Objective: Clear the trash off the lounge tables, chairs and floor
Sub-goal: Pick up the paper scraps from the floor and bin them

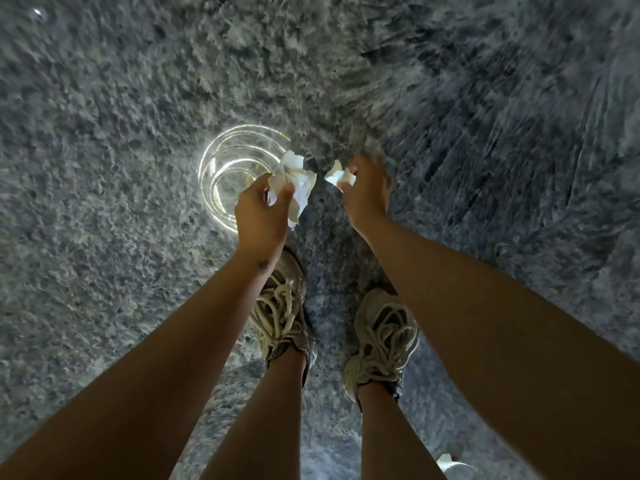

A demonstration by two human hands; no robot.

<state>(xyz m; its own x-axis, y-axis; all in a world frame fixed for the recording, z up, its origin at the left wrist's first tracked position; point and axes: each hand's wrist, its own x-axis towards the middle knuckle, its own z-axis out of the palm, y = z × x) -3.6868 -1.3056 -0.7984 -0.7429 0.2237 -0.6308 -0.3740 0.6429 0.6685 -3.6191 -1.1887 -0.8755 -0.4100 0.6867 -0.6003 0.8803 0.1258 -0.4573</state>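
Crumpled paper pinched in left hand; right hand curls, pinching a smaller scrap

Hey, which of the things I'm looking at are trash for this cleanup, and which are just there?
Job: crumpled paper gripped by left hand; smaller paper scrap pinched by right hand; clear plastic cup on the carpet; white scrap at the bottom edge, probably trash.
Just there: carpet; left sneaker; right sneaker.

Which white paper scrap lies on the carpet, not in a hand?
The scrap at the bottom edge, behind the right shoe. The left hand grips the big wad; the right hand pinches a small piece.
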